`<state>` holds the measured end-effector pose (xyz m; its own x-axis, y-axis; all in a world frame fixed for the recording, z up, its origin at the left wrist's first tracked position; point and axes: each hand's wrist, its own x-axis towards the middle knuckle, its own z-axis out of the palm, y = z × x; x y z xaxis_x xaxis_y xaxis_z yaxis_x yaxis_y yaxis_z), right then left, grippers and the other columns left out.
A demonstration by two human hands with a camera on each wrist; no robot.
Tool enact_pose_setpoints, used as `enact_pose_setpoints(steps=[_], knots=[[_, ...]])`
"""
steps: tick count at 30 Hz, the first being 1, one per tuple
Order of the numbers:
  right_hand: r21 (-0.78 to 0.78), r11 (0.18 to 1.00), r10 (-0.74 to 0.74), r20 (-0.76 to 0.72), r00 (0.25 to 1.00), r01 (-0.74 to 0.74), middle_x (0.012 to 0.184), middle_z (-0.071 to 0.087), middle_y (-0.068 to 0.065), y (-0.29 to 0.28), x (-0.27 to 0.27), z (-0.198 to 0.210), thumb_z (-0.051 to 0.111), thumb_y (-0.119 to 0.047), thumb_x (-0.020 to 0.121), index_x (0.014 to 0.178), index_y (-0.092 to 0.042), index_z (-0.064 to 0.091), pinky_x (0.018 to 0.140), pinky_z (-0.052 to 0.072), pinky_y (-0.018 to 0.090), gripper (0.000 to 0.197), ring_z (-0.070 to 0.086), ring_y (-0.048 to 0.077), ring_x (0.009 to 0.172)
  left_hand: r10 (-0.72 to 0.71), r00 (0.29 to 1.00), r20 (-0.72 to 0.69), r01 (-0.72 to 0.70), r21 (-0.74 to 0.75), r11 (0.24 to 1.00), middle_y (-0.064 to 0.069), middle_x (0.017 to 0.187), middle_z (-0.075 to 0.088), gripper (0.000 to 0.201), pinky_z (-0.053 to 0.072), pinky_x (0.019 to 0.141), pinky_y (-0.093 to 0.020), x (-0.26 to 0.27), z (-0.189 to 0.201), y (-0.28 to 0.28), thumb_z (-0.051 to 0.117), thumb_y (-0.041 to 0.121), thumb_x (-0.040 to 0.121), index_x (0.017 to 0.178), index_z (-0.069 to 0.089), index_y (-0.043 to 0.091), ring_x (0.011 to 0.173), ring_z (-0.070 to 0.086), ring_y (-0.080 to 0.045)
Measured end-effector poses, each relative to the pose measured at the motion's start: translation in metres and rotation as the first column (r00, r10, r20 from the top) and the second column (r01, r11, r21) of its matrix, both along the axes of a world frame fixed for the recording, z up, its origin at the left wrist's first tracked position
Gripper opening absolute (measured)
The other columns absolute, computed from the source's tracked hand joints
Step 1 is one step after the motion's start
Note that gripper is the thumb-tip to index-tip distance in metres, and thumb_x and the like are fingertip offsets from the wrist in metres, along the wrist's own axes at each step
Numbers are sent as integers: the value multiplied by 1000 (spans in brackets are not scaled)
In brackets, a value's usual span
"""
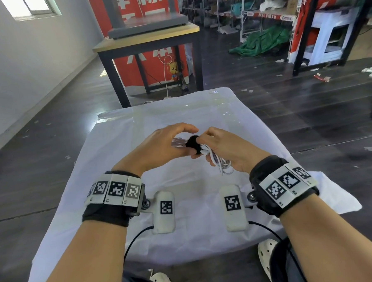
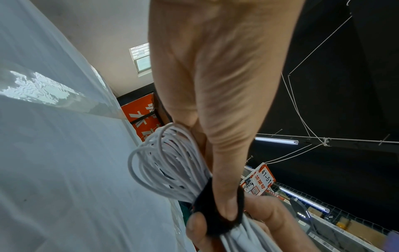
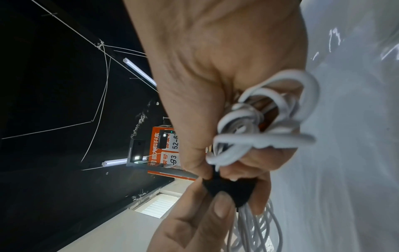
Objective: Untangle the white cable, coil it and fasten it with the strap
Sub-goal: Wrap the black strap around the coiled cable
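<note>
The white cable (image 1: 222, 166) is gathered into a bundle of several loops, held above the white-covered table (image 1: 184, 216). A black strap (image 1: 192, 143) wraps round the bundle's middle. My left hand (image 1: 170, 142) pinches the strap; in the left wrist view its thumb (image 2: 224, 201) presses on the strap (image 2: 207, 220), and the cable's loops (image 2: 164, 163) fan out behind. My right hand (image 1: 216, 143) grips the bundle's other end beside the strap. In the right wrist view its fingers curl round the cable (image 3: 270, 122), next to the strap (image 3: 231, 191).
A second table (image 1: 147, 38) with a grey base on it stands beyond the far edge. Storage shelves (image 1: 260, 12) and a green tarp (image 1: 261, 41) fill the back right. Scraps lie on the dark floor (image 1: 286, 105).
</note>
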<state>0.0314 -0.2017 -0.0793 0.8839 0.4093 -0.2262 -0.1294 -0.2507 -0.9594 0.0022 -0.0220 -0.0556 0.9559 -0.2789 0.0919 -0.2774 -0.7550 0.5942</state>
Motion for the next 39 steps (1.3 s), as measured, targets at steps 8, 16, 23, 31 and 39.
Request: enact_pose_setpoints(steps=[8,16,23,31,39], knots=[[-34,999,34,1,999,-34,70,70,0,-3,-1,6,59,-43,90,99,-13,52,50,42,23,31,52,16,59,-32,999,-30,32,0,999,29,104,66,31,42,85,-5,1,1,1,70,31,85,115,64,37,100,56,16],[-95,995,16,73,997,-9,65,68,3,3,-3,1,63,-35,90,93,-12,54,49,41,23,24,51,12,48,-25,997,-75,29,62,998,28,103,66,34,42,74,-4,0,-3,2,73,38,81,113,62,41,96,55,17],[6,997,82,-41,996,-82,89,74,9,2,-3,4,57,-38,93,98,-9,55,63,54,26,29,63,13,61,5,999,-45,-2,81,997,22,99,69,29,42,81,-11,3,-6,5,74,40,79,106,66,37,96,59,10],[230,962,-161,33,986,149,103,66,14,-8,10,0,63,-22,91,102,-2,65,67,58,22,22,64,17,81,191,979,-72,-178,158,971,10,101,67,40,48,83,-30,10,-14,15,60,60,81,107,62,30,94,61,-10],[15,972,-236,157,959,237,68,56,9,-11,14,-6,45,-25,101,89,-1,58,40,37,15,30,47,8,39,43,986,-162,-15,171,985,12,105,68,39,44,85,-23,7,-12,8,78,36,76,111,62,32,99,60,-7]])
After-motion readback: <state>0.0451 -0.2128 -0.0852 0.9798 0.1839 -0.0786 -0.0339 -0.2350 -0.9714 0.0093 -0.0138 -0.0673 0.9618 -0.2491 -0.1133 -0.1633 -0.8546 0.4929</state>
